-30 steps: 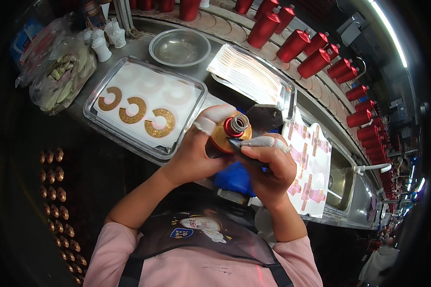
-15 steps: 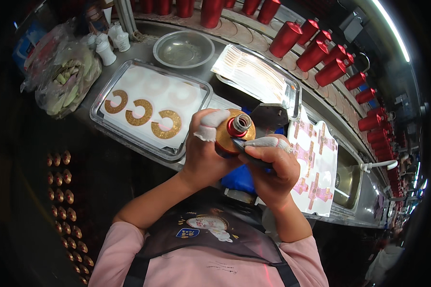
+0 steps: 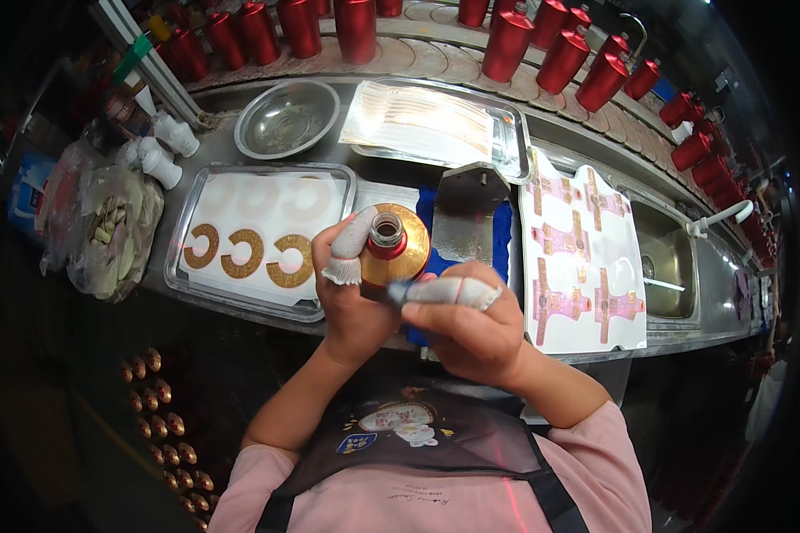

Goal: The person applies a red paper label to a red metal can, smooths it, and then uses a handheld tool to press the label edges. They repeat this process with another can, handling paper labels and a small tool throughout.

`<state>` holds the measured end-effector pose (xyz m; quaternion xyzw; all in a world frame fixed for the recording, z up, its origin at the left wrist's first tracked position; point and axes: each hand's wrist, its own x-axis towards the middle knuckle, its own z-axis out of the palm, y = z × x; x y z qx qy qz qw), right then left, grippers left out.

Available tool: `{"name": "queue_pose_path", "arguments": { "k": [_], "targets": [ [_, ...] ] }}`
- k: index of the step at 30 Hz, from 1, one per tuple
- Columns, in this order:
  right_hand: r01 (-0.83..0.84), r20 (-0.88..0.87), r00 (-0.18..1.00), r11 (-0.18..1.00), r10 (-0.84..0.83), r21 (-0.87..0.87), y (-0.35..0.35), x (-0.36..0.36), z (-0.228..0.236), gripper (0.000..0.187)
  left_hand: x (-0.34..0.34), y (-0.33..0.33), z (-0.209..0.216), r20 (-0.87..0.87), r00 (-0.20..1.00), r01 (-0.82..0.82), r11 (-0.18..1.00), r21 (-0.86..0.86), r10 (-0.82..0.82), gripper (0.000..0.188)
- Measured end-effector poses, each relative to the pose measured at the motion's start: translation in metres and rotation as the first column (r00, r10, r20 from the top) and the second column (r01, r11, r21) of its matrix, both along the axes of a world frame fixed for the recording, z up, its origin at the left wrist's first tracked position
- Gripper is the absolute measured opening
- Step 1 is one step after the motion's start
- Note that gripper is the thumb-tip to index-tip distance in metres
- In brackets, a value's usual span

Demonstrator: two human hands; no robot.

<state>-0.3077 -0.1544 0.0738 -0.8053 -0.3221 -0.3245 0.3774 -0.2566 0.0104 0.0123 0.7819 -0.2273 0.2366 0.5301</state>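
The metal tabletop [image 3: 209,147] curves across in front of me, carrying a tray [image 3: 350,191] of gold C-shaped pieces [image 3: 232,256] on my left. By its near edge, in front of my chest, is the bottle [image 3: 407,242] with the gold shoulder. My left hand [image 3: 356,302] wraps around its left side; my right hand [image 3: 471,320] is closed in a pinch on a small tool [image 3: 399,290] at the shoulder's near rim. To do this well, I'd grip firmly on the left so the bottle can't spin, and press lightly and evenly, working from the neck out to the rim without scratching the gold. The bottle's mouth faces up toward my eyes. Its long axis runs nearly along my line of sight, so the body is foreshortened and mostly hidden below the shoulder. The tool's tip is blurred; I can't tell whether it touches.
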Motion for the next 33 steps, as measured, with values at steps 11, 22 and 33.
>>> {"name": "queue_pose_path", "arguments": {
  "k": [11,22,33],
  "targets": [
    [0.217,-0.474,0.88,0.919,-0.038,0.329,-0.014,0.023,0.001,0.022,0.005,0.007,0.01,-0.243,0.962,0.107,0.992,-0.074,-0.122,0.082],
    [0.441,-0.616,0.784,0.766,-0.075,0.468,-0.034,0.056,0.002,0.018,0.037,0.042,0.038,-0.375,0.727,0.588,0.804,-0.092,-0.575,0.08],
    [0.28,-0.554,0.823,0.938,-0.125,0.204,-0.016,0.026,0.011,0.023,0.004,0.018,0.026,-0.245,0.938,0.238,0.969,-0.066,-0.246,0.083]
  ]
}}
